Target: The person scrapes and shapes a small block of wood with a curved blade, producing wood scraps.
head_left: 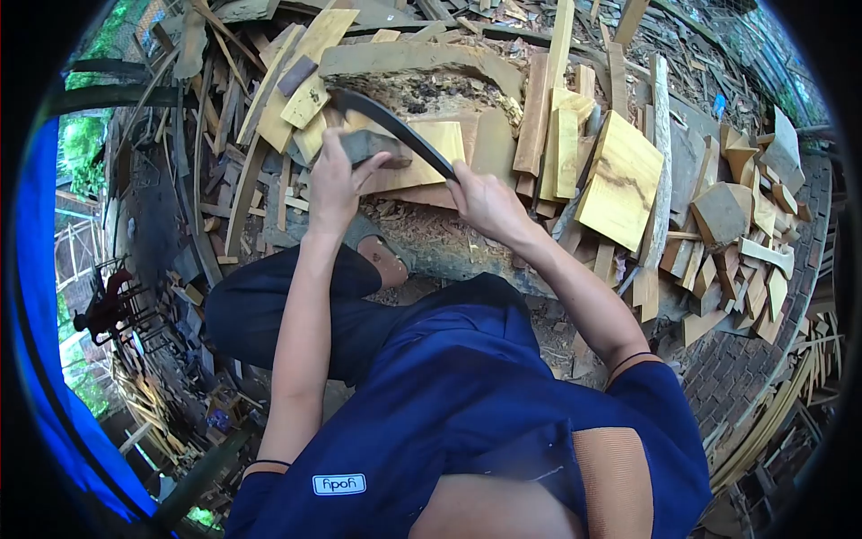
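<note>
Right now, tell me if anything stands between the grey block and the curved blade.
Nothing visible does. The left hand holds the grey block right beside the curved blade, which the right hand grips by its lower end. Wood offcuts lie only behind them. Whether block and blade touch is unclear.

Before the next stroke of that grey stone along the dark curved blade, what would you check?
1. Right hand grip closed on the handle end of the dark curved metal blade: ok.
2. Left hand holds the grey rectangular stone block against the blade: ok.
3. Left fingers clear of the cutting edge: cannot tell.
4. Foot apart from the blade: ok.
5. Blade tip clear of the pale wooden planks behind: cannot tell.
</note>
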Demonstrator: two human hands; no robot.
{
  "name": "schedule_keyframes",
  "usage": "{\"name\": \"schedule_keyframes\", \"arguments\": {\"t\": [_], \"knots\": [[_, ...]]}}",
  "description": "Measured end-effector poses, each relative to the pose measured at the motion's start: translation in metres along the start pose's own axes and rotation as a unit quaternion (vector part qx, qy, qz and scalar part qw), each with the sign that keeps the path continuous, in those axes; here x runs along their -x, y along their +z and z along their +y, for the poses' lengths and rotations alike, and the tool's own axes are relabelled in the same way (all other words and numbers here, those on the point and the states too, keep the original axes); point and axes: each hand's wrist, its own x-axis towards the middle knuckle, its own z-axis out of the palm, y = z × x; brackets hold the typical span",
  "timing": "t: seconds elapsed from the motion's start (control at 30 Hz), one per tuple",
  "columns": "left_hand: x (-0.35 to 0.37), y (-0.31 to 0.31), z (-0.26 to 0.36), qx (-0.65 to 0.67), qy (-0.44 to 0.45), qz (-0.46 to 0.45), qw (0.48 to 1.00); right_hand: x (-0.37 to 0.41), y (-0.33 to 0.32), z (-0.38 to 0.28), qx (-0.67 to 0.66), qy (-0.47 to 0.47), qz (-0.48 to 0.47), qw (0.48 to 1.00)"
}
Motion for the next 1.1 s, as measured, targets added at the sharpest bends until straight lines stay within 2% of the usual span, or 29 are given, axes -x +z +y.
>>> {"name": "schedule_keyframes", "arguments": {"t": [0.03,0.1,0.13,0.2,0.27,0.3,0.37,0.4,0.47,0.53,0.6,0.67,0.77,0.83,0.87,0.93,0.97,1.0,1.03,1.07,1.1], "knots": [[0.000,0.000,0.000,0.024,0.044,0.035,0.998,-0.001,0.002,0.009,0.000,-0.001,0.006,1.000],[-0.004,0.003,-0.001,0.011,0.052,0.030,0.998,0.007,0.008,0.020,-0.017,0.020,0.002,1.000],[-0.004,0.005,0.001,0.002,0.057,0.028,0.998,0.007,-0.001,0.010,-0.025,-0.005,0.026,0.999],[-0.005,0.004,0.007,-0.038,0.058,0.021,0.997,0.001,-0.029,-0.022,-0.041,0.003,0.029,0.999],[-0.003,0.002,0.009,-0.017,0.017,0.003,1.000,-0.004,-0.057,-0.057,-0.126,-0.089,0.124,0.980],[-0.002,0.002,0.006,0.006,0.027,0.005,1.000,-0.005,-0.063,-0.066,-0.126,-0.088,0.123,0.980],[-0.002,0.006,0.003,0.001,0.023,0.007,1.000,-0.010,-0.070,-0.078,-0.143,-0.164,0.248,0.944],[-0.002,0.006,0.002,-0.007,0.021,0.007,1.000,-0.010,-0.063,-0.074,-0.144,-0.168,0.245,0.944],[-0.002,0.005,0.002,-0.024,0.026,0.017,0.999,-0.006,-0.027,-0.042,-0.080,-0.054,0.092,0.991],[0.002,0.004,0.001,-0.041,0.037,0.021,0.998,-0.004,0.025,0.019,0.047,0.044,0.005,0.998],[0.002,0.000,-0.009,0.032,0.037,0.048,0.998,-0.003,0.019,0.025,0.029,0.022,0.019,0.999],[0.008,-0.005,-0.003,0.009,0.019,0.022,1.000,0.002,0.009,0.011,-0.020,0.009,-0.003,1.000],[-0.002,0.003,0.003,-0.045,0.046,0.027,0.998,-0.005,-0.031,-0.039,-0.039,-0.017,0.020,0.999],[-0.002,0.005,0.001,-0.026,0.069,0.030,0.997,-0.007,-0.054,-0.067,-0.128,-0.099,0.129,0.978],[-0.002,0.006,0.000,-0.017,0.082,0.034,0.996,-0.009,-0.054,-0.068,-0.128,-0.099,0.128,0.979],[-0.001,0.007,0.000,-0.019,0.080,0.034,0.996,-0.012,-0.053,-0.069,-0.131,-0.140,0.194,0.962],[0.000,0.006,0.000,-0.022,0.080,0.031,0.996,-0.013,-0.038,-0.054,-0.097,-0.106,0.144,0.979],[0.001,0.005,-0.003,-0.025,0.081,0.038,0.996,-0.015,-0.021,-0.036,-0.015,-0.027,0.014,0.999],[0.006,0.003,-0.007,-0.013,0.073,0.038,0.997,-0.015,0.006,-0.003,0.045,-0.011,-0.005,0.999],[0.007,0.002,-0.012,-0.001,0.069,0.037,0.997,-0.015,0.012,0.022,0.028,0.020,-0.032,0.999],[0.006,0.000,-0.011,0.031,0.088,0.047,0.994,-0.014,0.008,0.022,0.020,-0.004,-0.019,1.000]]}}
